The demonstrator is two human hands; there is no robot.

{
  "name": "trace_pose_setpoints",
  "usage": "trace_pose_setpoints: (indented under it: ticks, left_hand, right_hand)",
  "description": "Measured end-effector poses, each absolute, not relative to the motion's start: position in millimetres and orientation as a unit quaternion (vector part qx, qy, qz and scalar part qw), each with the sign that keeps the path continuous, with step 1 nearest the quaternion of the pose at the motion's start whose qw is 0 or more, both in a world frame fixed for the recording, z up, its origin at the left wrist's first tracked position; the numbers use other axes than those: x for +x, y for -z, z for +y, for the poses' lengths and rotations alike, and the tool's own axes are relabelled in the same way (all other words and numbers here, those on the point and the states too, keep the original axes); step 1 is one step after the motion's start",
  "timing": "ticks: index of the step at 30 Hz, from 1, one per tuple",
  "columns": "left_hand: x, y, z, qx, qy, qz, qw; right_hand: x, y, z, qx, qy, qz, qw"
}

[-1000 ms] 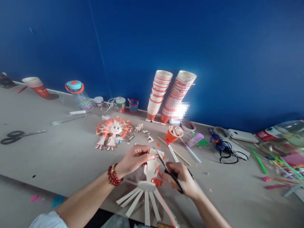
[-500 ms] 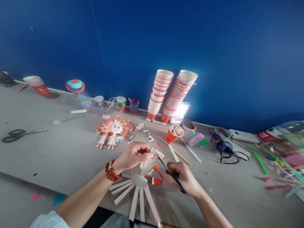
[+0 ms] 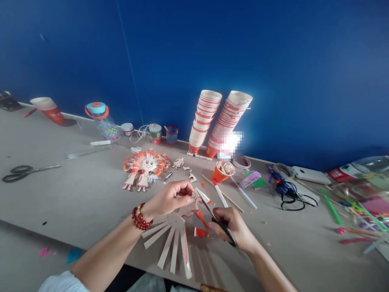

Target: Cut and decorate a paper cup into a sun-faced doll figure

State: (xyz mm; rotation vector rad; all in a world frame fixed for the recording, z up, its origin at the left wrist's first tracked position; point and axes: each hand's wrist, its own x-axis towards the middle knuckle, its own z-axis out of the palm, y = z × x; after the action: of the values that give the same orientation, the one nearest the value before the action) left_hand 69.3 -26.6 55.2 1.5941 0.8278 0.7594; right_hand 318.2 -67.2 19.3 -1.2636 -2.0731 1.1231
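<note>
White fringed paper (image 3: pixel 175 221) has swung left; should the left hand (image 3: pixel 169 198) pinching it slip, the black-handled metal scissors (image 3: pixel 224 230) the right hand (image 3: pixel 238 229) grips could miscut.

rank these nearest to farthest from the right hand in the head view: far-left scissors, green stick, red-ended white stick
1. Red-ended white stick, just beyond the right hand.
2. Green stick, off to the right.
3. Far-left scissors, near the left edge.
</note>
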Motion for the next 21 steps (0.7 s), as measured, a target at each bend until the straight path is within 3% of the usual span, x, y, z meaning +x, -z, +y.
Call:
trace_pose_setpoints:
  ticks: [21]
  left_hand:
    - [64.9, -51.5, -24.9, 0.646, -0.292, 0.327, 0.625]
  right_hand:
    - [314.7, -21.8, -66.1, -0.453, -0.424, -0.756, 0.211]
